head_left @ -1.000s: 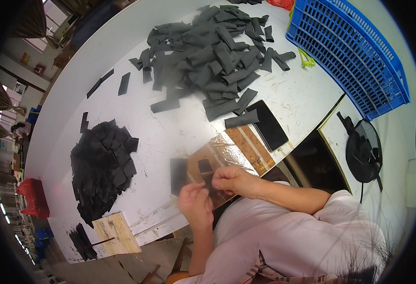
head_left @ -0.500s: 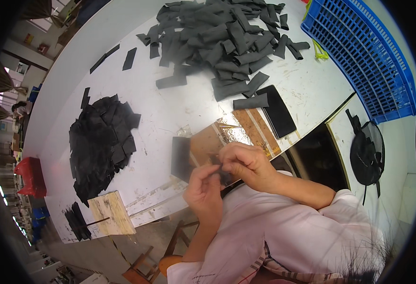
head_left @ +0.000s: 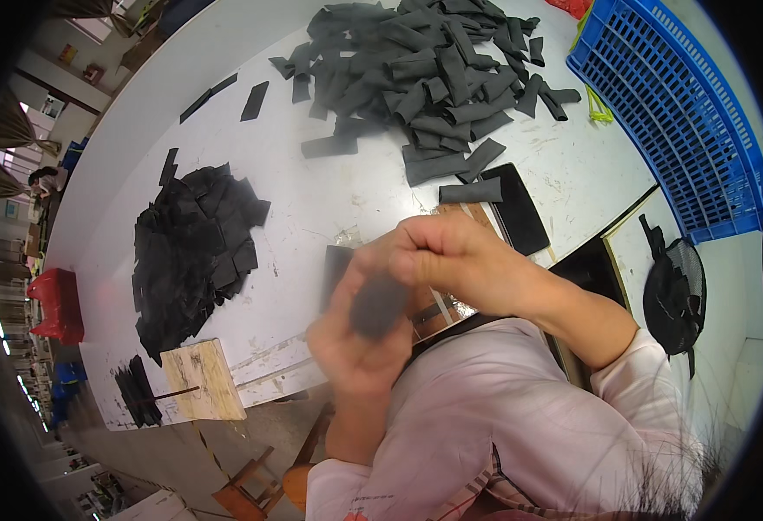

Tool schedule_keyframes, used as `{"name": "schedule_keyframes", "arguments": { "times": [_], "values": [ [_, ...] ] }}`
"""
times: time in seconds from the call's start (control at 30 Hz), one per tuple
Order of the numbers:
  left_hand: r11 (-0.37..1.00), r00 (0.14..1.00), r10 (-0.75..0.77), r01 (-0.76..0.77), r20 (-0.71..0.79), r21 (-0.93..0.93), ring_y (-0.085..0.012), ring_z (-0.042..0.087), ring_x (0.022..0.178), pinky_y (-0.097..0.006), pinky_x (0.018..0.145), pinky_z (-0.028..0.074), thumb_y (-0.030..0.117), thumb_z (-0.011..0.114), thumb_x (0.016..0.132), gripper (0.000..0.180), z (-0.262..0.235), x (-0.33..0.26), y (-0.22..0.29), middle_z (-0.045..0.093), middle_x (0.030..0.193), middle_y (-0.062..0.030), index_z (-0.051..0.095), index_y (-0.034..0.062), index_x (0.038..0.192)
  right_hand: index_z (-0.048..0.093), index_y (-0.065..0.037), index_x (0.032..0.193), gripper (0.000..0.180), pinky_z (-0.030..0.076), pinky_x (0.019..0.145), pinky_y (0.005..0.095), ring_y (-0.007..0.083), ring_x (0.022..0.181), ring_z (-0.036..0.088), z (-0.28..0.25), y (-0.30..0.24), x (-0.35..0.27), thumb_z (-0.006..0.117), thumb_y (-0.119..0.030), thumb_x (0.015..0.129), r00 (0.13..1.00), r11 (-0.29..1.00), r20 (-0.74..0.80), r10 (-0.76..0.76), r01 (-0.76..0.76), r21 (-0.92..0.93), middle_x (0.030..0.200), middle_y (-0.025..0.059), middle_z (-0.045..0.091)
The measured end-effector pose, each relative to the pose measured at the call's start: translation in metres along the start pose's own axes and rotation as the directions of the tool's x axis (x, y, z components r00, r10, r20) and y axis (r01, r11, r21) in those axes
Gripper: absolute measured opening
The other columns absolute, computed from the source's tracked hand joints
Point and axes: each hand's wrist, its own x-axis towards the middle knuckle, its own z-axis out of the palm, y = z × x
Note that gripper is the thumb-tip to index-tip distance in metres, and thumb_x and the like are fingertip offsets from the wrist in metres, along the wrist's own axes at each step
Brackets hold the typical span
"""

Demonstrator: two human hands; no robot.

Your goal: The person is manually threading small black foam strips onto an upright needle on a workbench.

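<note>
In front of my body, a dark grey piece of cloth (head_left: 378, 307) is held up, blurred by motion. My left hand (head_left: 351, 334) curls round it from below, and my right hand (head_left: 455, 260) closes at its upper end with the fingers bent. Some fingertips are hidden behind the cloth. Below my hands lies a brown board (head_left: 429, 314), mostly covered by them. A dark flat piece (head_left: 336, 265) sits beside my left hand, largely hidden. One grey cloth tube (head_left: 470, 191) lies just beyond the board.
Grey cloth tubes (head_left: 434, 82) are heaped at the far side, flat black pieces (head_left: 195, 252) at the left. A black tablet-like slab (head_left: 519, 208) lies right of the board. A blue basket (head_left: 672, 113), a black mesh item (head_left: 675, 286), a wooden block (head_left: 203, 379) and a red container (head_left: 56, 306) stand around.
Both hands have risen with the cloth, which now shows larger between them. My left hand has moved slightly left. The view has shifted a little, and the heaps look unchanged.
</note>
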Motion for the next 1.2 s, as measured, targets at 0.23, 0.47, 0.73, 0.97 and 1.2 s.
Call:
{"name": "schedule_keyframes", "arguments": {
  "times": [0.23,0.47,0.73,0.97,1.2],
  "values": [
    [-0.435,0.611,-0.697,0.056,0.376,-0.899,-0.0023,0.030,0.030,-0.016,0.027,0.022,0.004,0.034,0.083,0.024,-0.012,-0.009,-0.044,0.055,0.079,-0.0161,0.045,-0.0073,0.100,0.056,-0.001,0.079,0.021,0.028,0.043,0.0174,0.0034,0.049,0.034,-0.016,0.036,0.017,0.052,-0.022,0.083,0.999,0.960,0.020,0.044,-0.048,0.274,0.061,-0.0026,0.046],
    [-0.391,0.599,-0.716,0.083,0.359,-0.917,-0.0043,0.033,0.035,-0.016,0.029,0.025,0.009,0.029,0.087,0.027,-0.015,-0.013,-0.046,0.050,0.070,-0.0053,0.044,-0.0030,0.107,0.056,-0.001,0.075,0.023,0.027,0.042,0.0175,0.0039,0.048,0.035,-0.017,0.035,0.021,0.053,-0.022,0.083,0.996,0.986,0.082,0.025,-0.038,0.164,0.059,-0.0028,0.044],
    [0.684,0.872,-0.470,0.262,-0.137,-0.680,-0.0018,0.028,0.034,-0.015,0.032,0.022,-0.002,0.045,0.081,0.032,0.016,-0.010,0.000,0.055,0.070,-0.0091,0.033,-0.0030,0.112,0.055,-0.003,0.071,0.021,0.029,0.042,0.0164,0.0033,0.047,0.037,-0.025,0.027,0.032,0.054,-0.020,0.082,0.988,0.990,0.149,-0.043,0.023,0.139,0.058,-0.0016,0.048],
    [0.425,0.824,-0.563,0.356,0.065,-0.832,-0.0037,0.028,0.034,-0.015,0.032,0.023,-0.001,0.044,0.083,0.028,0.005,-0.040,-0.052,0.055,0.083,-0.0106,0.039,0.0014,0.110,0.053,-0.005,0.075,0.020,0.029,0.045,0.0159,0.0031,0.051,0.038,-0.032,0.072,0.024,0.056,-0.024,0.082,0.995,0.980,0.099,0.018,-0.037,0.195,0.062,-0.0040,0.044],
    [-0.219,0.786,-0.562,0.158,0.257,-0.963,-0.0030,0.029,0.033,-0.014,0.029,0.021,0.003,0.040,0.082,0.028,-0.011,-0.022,-0.034,0.054,0.082,-0.0125,0.041,-0.0027,0.109,0.052,-0.002,0.068,0.025,0.028,0.045,0.0181,0.0028,0.052,0.035,-0.007,0.011,0.024,0.054,-0.023,0.082,0.986,0.999,0.163,-0.044,0.047,-0.014,0.061,-0.0037,0.047]
  ]
}}
